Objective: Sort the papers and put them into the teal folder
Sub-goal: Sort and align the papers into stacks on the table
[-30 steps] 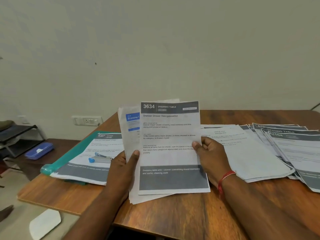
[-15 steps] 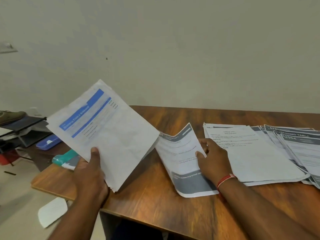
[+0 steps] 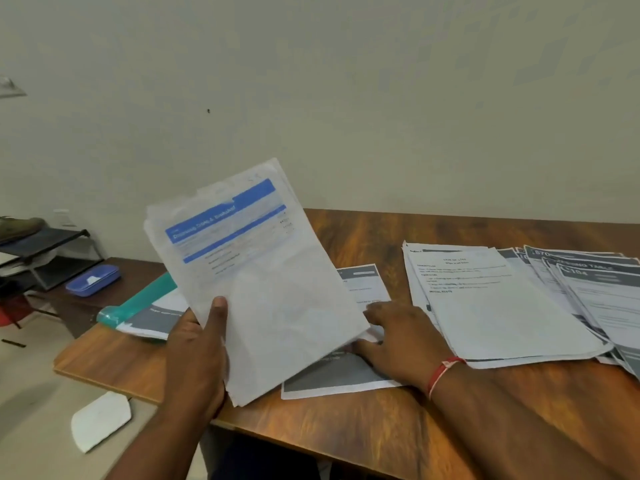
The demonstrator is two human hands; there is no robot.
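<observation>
Flattened since half a second before, the grey-banded white sheet lay on the wooden table under the right hand, fingers straight. The left hand gripped a blue-headed white paper sheaf (thumb in front), raised above it. The teal plastic folder lay at the table's left edge.

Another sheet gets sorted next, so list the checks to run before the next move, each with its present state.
1. Left hand grips the blue-headed stack: ok.
2. Right hand free: not ok, it presses flat on the grey-banded sheet.
3. Grey-banded sheet fully on the table: ok.
4. Teal folder open: cannot tell, the stack hides part of it.
5. Piles on the right squared up: not ok, fanned.
</observation>
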